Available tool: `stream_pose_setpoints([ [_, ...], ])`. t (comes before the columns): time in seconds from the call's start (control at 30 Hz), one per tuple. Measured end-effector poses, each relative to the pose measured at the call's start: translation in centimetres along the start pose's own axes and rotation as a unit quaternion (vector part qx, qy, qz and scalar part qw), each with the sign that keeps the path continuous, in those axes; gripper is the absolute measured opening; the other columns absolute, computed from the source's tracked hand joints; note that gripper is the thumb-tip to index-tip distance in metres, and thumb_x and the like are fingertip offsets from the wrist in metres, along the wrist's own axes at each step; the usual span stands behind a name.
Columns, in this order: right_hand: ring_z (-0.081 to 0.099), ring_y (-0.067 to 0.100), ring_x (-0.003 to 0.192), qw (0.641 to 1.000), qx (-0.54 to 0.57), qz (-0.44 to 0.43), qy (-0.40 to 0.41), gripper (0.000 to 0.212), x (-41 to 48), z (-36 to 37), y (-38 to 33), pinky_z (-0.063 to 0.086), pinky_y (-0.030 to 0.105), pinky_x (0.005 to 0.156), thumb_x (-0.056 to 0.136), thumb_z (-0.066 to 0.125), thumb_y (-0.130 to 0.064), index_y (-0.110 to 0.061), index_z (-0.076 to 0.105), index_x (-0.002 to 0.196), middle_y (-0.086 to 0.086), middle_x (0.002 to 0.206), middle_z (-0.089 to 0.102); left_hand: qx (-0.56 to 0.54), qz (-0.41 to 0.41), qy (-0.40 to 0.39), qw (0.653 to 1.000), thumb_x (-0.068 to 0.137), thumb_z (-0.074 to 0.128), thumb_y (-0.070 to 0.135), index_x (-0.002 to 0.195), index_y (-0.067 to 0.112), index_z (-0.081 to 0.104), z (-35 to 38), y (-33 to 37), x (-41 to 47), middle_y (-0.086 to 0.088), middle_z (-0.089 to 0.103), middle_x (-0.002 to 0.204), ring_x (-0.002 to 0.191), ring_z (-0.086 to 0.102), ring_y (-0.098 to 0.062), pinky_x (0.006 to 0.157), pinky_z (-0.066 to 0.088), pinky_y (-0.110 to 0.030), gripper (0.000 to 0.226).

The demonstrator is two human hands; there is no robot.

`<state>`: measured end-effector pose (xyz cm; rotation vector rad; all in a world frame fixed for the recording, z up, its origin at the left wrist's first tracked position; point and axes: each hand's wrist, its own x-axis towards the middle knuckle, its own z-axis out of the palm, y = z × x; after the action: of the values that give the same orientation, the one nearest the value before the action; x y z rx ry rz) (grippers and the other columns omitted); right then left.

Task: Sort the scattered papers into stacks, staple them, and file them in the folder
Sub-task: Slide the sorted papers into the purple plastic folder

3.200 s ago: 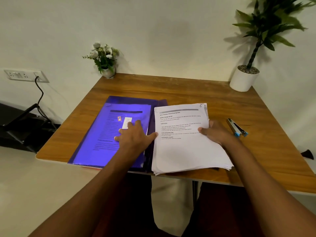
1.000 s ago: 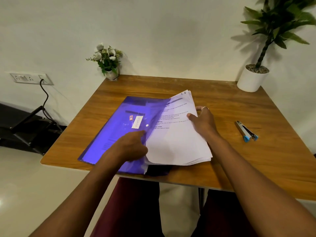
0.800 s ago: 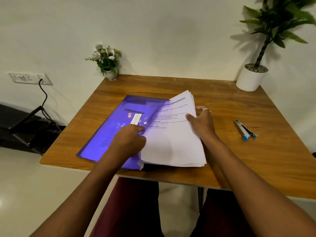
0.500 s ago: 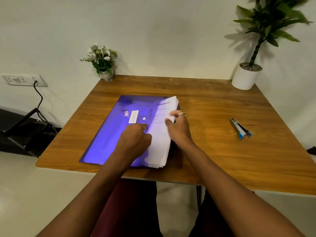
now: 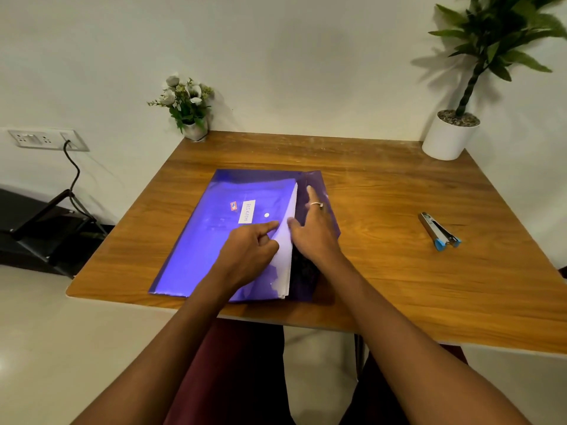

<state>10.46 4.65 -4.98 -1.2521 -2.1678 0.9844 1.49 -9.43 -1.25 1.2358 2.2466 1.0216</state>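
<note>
Wooden table (image 5: 383, 271) carries a blue folder (image 5: 202, 250) holding the paper stack (image 5: 287, 250). Left hand (image 5: 245, 253) pinches the folder's front cover beside the stack's edge; right hand (image 5: 313, 234) presses flat, fingers spread, nothing grasped. Stapler (image 5: 438, 230) lies well right.

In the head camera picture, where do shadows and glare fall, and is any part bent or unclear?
Head view: the tall plant throws a soft shadow on the wall to its left; the purple folder shines bright blue where light strikes its cover; the table edges splay outward from wide-angle distortion; the label print is too small to read surely; both hands look sharp.
</note>
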Motion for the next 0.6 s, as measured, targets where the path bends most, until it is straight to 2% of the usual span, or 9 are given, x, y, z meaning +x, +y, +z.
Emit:
stream_pose_setpoints([
  [0.1,0.035,0.032,0.139,0.981,-0.156,0.043,0.104,0.084,-0.7,-2.5,1.9,0.034,0.046,0.112,0.088,0.072,-0.038,-0.021,0.027,0.157,0.01,0.153,0.036,-0.031,0.01,-0.009,0.999,0.087,0.056,0.013,0.098,0.0,0.07,0.6,-0.5,0.5,-0.013,0.067,0.074,0.072,0.061,-0.016,0.079,0.053,-0.032,0.022],
  [0.17,0.037,0.033,0.138,0.979,-0.149,0.099,0.092,0.092,-1.1,-3.4,2.7,0.036,0.045,0.111,0.084,0.077,-0.041,-0.016,0.027,0.157,0.013,0.151,0.038,-0.054,0.036,-0.039,0.997,0.092,0.058,0.012,0.104,0.014,0.077,1.3,-0.8,0.8,-0.001,0.058,0.065,0.067,0.057,-0.012,0.076,0.053,-0.03,0.023],
  [0.23,0.044,0.033,0.135,0.981,-0.124,0.122,0.08,0.095,-1.2,-3.6,3.0,0.042,0.041,0.107,0.081,0.082,-0.038,-0.011,0.029,0.156,0.014,0.148,0.043,-0.104,0.05,-0.052,0.992,0.097,0.06,0.019,0.119,0.027,0.074,1.7,-1.0,1.2,0.007,0.06,0.071,0.064,0.052,-0.004,0.073,0.049,-0.026,0.027],
  [0.3,0.054,0.032,0.125,0.983,-0.109,0.12,0.088,0.081,-0.9,-3.8,2.9,0.049,0.038,0.095,0.08,0.085,-0.031,-0.007,0.043,0.146,0.013,0.137,0.054,-0.061,0.079,0.021,0.995,0.097,0.06,0.034,0.117,0.024,0.075,2.2,-1.8,2.0,0.002,0.071,0.092,0.081,0.063,-0.008,0.081,0.052,-0.032,0.026],
  [0.37,0.064,0.027,0.101,0.983,-0.094,0.128,0.094,0.046,-0.8,-4.3,2.8,0.052,0.035,0.074,0.079,0.085,-0.025,-0.007,0.059,0.113,0.008,0.109,0.064,0.095,0.099,0.08,0.987,0.088,0.049,0.057,0.12,0.027,0.073,2.6,-3.3,3.1,0.001,0.066,0.117,0.11,0.06,-0.02,0.092,0.048,-0.041,0.05],
  [0.43,0.065,0.02,0.077,0.984,0.003,0.162,0.072,0.026,-0.4,-4.9,2.8,0.055,0.035,0.064,0.08,0.083,-0.019,-0.009,0.06,0.086,0.002,0.085,0.066,0.204,0.075,0.058,0.974,0.078,0.036,0.076,0.134,0.033,0.063,3.1,-4.7,3.6,0.0,0.051,0.146,0.139,0.042,-0.024,0.109,0.031,-0.049,0.075],
  [0.47,0.065,0.017,0.068,0.977,0.077,0.191,0.053,0.018,-0.3,-5.2,2.8,0.057,0.034,0.062,0.082,0.081,-0.015,-0.007,0.065,0.083,0.002,0.079,0.069,0.233,0.064,0.041,0.969,0.075,0.032,0.082,0.141,0.035,0.056,3.4,-5.1,3.5,0.0,0.042,0.155,0.148,0.03,-0.025,0.115,0.022,-0.051,0.085],
  [0.53,0.061,0.013,0.054,0.947,0.209,0.245,0.02,0.009,-0.3,-5.6,2.6,0.056,0.028,0.055,0.085,0.076,-0.009,-0.004,0.072,0.091,0.006,0.073,0.072,0.252,0.052,0.029,0.966,0.073,0.027,0.089,0.149,0.035,0.047,4.0,-5.6,3.4,0.002,0.031,0.163,0.154,0.017,-0.025,0.122,0.01,-0.054,0.095],
  [0.6,0.059,0.011,0.049,0.917,0.294,0.269,-0.013,0.01,-0.3,-5.5,2.5,0.058,0.026,0.053,0.086,0.072,-0.005,-0.001,0.07,0.095,0.005,0.068,0.068,0.25,0.053,0.039,0.966,0.073,0.028,0.091,0.151,0.033,0.043,4.2,-5.7,3.4,0.004,0.029,0.163,0.155,0.014,-0.024,0.124,0.007,-0.055,0.098],
])
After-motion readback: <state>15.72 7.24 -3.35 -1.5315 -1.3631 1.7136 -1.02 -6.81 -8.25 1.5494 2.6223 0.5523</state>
